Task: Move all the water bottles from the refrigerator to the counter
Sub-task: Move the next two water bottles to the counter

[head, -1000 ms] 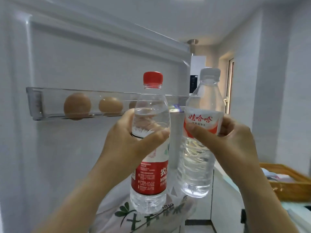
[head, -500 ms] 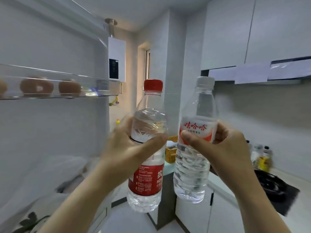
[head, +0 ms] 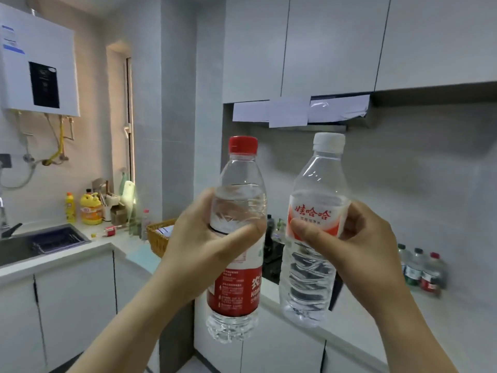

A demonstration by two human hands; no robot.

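Water in red-capped bottle (head: 238, 289) and white-capped bottle (head: 309, 278)

I have turned away from the refrigerator door, and its egg shelf is out of sight. My left hand (head: 204, 254) with the red-capped bottle (head: 236, 292) and my right hand (head: 357, 246) with the white-capped bottle (head: 306, 286) now hang before the counter (head: 349, 327). Three small bottles (head: 421, 270) standing on the counter have come into view.

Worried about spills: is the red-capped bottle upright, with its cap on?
Upright and capped. The red-capped bottle stands near vertical in the left hand, which grips it, with its cap on top. How tightly the cap is screwed cannot be told.
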